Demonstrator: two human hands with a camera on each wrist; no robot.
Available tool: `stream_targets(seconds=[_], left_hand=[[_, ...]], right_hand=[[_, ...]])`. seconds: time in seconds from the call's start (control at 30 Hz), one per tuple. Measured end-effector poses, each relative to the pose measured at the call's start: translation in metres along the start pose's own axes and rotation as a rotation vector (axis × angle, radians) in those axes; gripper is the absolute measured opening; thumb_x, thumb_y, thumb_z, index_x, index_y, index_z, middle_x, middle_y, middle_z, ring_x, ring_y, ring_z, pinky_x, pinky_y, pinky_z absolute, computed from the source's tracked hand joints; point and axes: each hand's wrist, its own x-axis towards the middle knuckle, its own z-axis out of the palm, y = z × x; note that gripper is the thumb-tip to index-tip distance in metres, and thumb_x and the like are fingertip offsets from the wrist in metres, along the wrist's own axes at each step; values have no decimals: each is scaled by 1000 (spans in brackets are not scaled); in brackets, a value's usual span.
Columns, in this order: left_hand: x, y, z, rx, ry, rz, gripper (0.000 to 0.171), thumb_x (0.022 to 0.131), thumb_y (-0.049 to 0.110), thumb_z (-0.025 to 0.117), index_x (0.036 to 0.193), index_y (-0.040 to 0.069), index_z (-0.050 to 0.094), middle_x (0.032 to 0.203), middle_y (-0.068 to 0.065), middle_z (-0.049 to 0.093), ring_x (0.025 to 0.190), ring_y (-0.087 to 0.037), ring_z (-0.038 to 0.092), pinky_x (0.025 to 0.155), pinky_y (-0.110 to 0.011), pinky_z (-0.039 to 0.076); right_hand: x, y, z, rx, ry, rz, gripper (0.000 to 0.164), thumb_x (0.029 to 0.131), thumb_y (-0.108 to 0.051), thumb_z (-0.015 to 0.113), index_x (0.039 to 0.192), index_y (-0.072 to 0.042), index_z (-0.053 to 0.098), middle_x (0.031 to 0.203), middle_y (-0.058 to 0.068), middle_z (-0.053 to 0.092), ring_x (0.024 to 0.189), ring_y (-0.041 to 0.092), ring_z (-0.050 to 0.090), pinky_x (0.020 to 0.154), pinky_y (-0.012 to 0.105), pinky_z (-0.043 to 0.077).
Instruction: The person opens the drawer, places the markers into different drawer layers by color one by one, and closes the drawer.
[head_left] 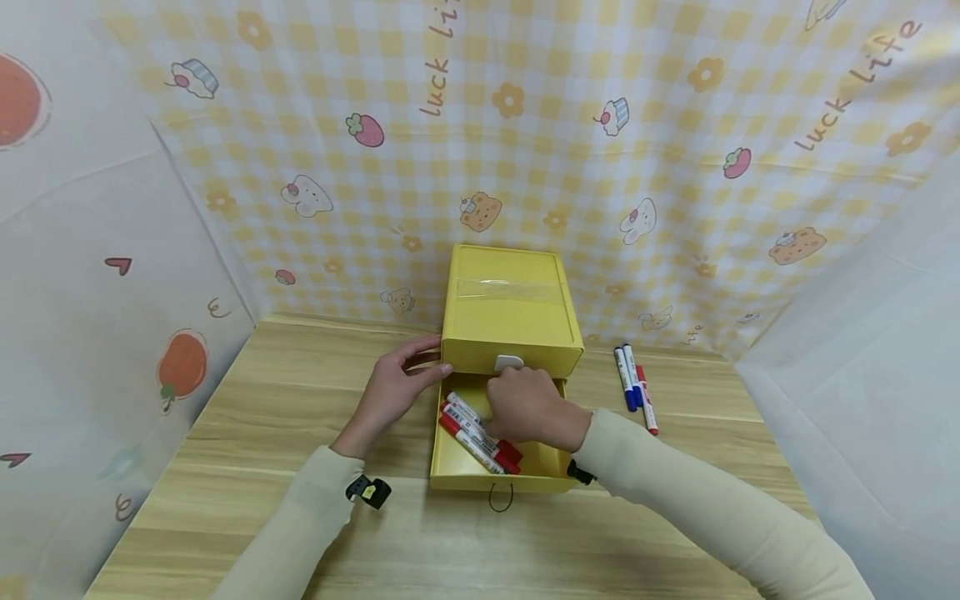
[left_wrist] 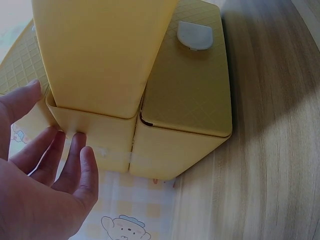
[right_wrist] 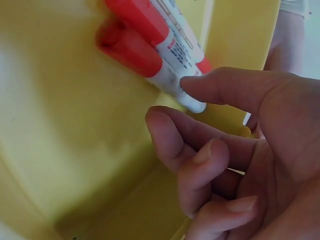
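The left hand (head_left: 393, 383), fingers spread, is at the left edge of the yellow drawer cabinet (head_left: 513, 308). The right hand (head_left: 525, 404), loosely curled, thumb and forefinger apart, is inside the pulled-out drawer (head_left: 453, 462) beside red-capped markers (head_left: 474, 446).

A pale wood-grain tabletop (head_left: 288, 408) stands in a cloth-screened corner, a yellow-and-white checked curtain with cartoon prints (head_left: 480, 158) behind it and white fabric sheeting (head_left: 877, 333) at either side; whether home, office or studio cannot be told.

Six markers (head_left: 474, 445), three drawers (left_wrist: 192, 90), one cabinet (head_left: 513, 317), two hands (head_left: 393, 387).
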Motion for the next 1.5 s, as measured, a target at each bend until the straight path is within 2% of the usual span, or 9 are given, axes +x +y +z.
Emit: stream_targets(seconds=[0.1,0.23,0.4,0.57,0.83,1.0,1.1,1.23,1.5], left_hand=[[0,1,0,-3,0,-2,54,101,14,83,151,3,65,151,-17,65,134,-37,66,107,-43,59],[-1,1,1,-9,-1,-14,54,101,14,84,151,3,65,150,-17,65,134,-37,67,106,-43,60],[-1,0,1,4,-1,-22,55,101,16,84,152,4,65,151,-18,65,134,-38,66,108,-45,59],[-2,0,1,12,4,-31,55,101,17,84,152,5,65,151,-17,65,135,-37,66,109,-47,58],[-2,-1,1,16,10,-31,55,101,16,84,152,4,65,150,-17,66,135,-37,66,109,-46,59],[-2,-1,1,21,14,-30,56,101,18,84,152,4,65,150,-17,66,134,-37,67,109,-46,59],[-1,-2,1,21,12,-32,56,101,18,85,152,5,65,149,-17,66,134,-37,67,109,-47,58],[-1,-1,1,22,6,-30,57,102,20,83,153,4,64,151,-18,65,135,-38,65,110,-47,57],[-1,0,1,25,4,-29,57,103,21,83,153,4,63,152,-19,64,136,-38,65,111,-47,57]], right_hand=[[-3,4,-2,43,10,8,56,95,-40,85,58,-19,49,68,0,51,55,17,48,44,35,45],[-9,12,-2,148,18,8,59,94,-35,85,52,-20,47,55,-8,39,50,11,38,43,28,30],[-19,27,-1,255,72,-32,47,94,-28,84,53,-24,60,46,-16,40,47,6,38,42,23,29],[-28,45,4,365,138,-33,46,97,-25,81,56,-23,60,48,-16,35,46,3,32,44,22,24],[-46,76,13,561,246,-32,24,95,-16,79,72,-18,75,59,-14,55,52,4,44,50,24,36],[-59,97,18,627,296,-39,19,97,-12,76,79,-15,80,68,-13,64,57,5,50,57,26,44],[-67,112,25,654,306,0,19,100,-13,76,82,-17,81,74,-12,69,60,7,54,61,28,49],[-76,137,35,679,290,105,16,104,-18,76,89,-17,81,81,-7,73,64,12,57,67,32,51],[-85,183,66,734,311,337,16,103,-21,77,107,-6,81,96,2,77,85,20,70,79,41,57]])
